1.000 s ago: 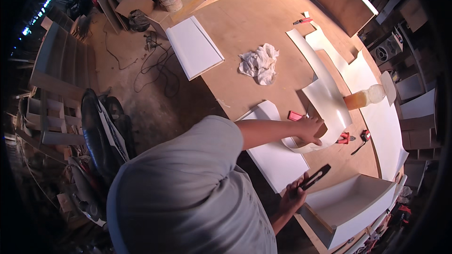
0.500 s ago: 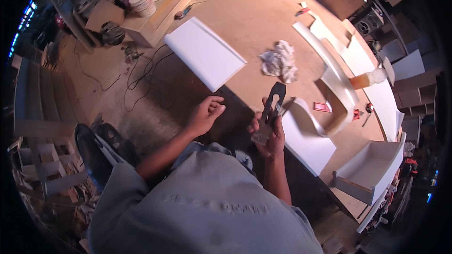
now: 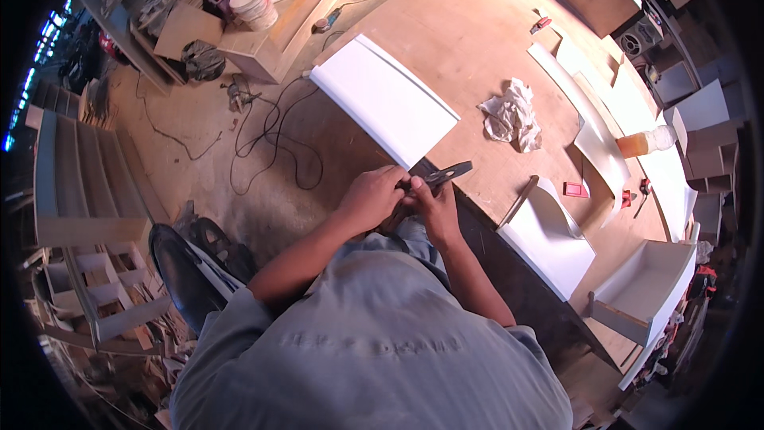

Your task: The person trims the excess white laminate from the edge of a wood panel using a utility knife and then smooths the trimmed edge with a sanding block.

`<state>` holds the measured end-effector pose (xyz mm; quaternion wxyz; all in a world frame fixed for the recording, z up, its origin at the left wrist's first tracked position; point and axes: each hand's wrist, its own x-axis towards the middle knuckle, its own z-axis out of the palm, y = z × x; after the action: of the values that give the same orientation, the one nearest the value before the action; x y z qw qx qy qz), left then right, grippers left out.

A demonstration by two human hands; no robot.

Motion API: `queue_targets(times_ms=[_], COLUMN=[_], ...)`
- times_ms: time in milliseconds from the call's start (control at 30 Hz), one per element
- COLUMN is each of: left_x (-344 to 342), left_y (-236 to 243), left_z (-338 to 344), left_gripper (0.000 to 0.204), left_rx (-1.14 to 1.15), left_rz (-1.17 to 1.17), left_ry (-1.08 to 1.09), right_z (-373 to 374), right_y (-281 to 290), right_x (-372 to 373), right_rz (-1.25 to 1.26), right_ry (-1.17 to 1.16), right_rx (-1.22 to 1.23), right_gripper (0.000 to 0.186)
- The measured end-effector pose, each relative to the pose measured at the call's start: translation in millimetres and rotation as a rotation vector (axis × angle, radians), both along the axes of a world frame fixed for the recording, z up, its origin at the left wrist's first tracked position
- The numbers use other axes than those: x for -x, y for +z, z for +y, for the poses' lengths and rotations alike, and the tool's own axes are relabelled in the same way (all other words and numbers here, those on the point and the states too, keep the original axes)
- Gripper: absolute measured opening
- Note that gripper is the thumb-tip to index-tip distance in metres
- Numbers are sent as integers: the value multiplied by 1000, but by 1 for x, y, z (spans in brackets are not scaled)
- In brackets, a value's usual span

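Taking your hands as the dial's centre, with 12 o'clock at the top of the view, locate the black slotted tool [image 3: 452, 173] just in front of your torso, beside the table edge, its free end directed between 2 and 3 o'clock. Your right hand [image 3: 434, 211] is closed on the tool's near part; this grip probably keeps the tool steady and leaves the slotted end unobstructed. Your left hand [image 3: 370, 197] meets the right at the near end, presumably so that the fingers of both can work on one spot; whether the left fingers pinch the tool or only touch it cannot be told. Note the pose: both elbows are bent, the forearms converge, the right thumb lies along the tool and the left fingers curl inward. At 12 o'clock, a white panel [image 3: 386, 99] overhangs the table [image 3: 446, 40] edge, which likely makes it easy to grasp. Between 3 and 4 o'clock, a second panel [image 3: 557, 259] lies along the same edge. At 2 o'clock, find the crumpled cloth [image 3: 512, 115]; at 3 o'clock, the red rectangular piece [image 3: 575, 189]. Farther out, between 2 and 3 o'clock, is the bottle of amber liquid [image 3: 634, 145].
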<state>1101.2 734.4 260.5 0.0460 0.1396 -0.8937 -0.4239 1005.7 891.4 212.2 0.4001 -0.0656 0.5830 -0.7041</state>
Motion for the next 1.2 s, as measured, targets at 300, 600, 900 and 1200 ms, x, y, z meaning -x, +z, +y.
queue_targets(times_ms=[300, 600, 900, 1200], left_x=[70, 195, 251, 254], left_y=[-12, -50, -154, -178], left_z=[-55, -72, -82, -85], left_gripper=[23, 55, 32, 16], left_rx=[33, 308, 487, 463], left_rz=[-375, 188, 236, 240], left_ry=[-362, -270, -342, -318], right_z=[46, 46, 32, -7], right_y=[37, -21, -86, -83], right_x=[74, 120, 122, 123], right_rz=[1424, 899, 764, 654], right_ry=[601, 234, -5, -85], right_rx=[-565, -820, -781, -794], right_gripper=[96, 73, 60, 60])
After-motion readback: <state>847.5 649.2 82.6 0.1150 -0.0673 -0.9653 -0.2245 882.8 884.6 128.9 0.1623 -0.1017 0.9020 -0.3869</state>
